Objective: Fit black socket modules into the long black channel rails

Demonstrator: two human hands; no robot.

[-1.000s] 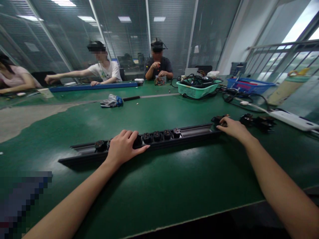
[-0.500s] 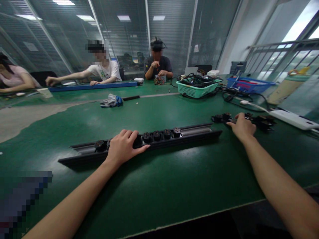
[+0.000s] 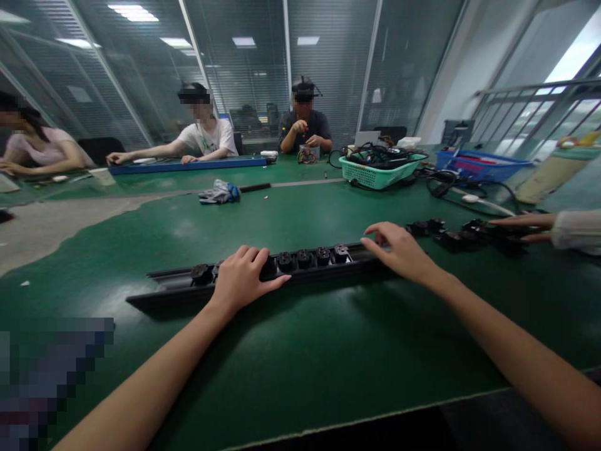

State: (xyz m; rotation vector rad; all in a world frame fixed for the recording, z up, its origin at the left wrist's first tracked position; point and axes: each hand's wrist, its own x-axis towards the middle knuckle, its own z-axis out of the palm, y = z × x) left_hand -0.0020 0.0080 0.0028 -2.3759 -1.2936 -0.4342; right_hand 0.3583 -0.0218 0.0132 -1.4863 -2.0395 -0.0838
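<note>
A long black channel rail (image 3: 310, 270) lies across the green table, with several black socket modules (image 3: 303, 258) set in a row inside it. My left hand (image 3: 244, 275) is closed over the rail left of its middle, thumb along the near wall, covering some modules. Above the rail's right end, my right hand (image 3: 401, 250) has curled fingers around a small dark piece that looks like a socket module, mostly hidden by the fingers. More loose black modules (image 3: 455, 237) lie in a heap to the right of the rail.
Another person's hand (image 3: 526, 225) with a pale sleeve reaches onto the heap from the right. Farther back are a green basket (image 3: 370, 174) of cables, a blue basket (image 3: 483, 166) and a glove (image 3: 220, 192). Several people sit across the table, one beside a blue bar (image 3: 188, 165).
My right hand has moved left from the heap of modules to the rail's right end. Another person's hand has come in over the heap. My left hand stays on the rail.
</note>
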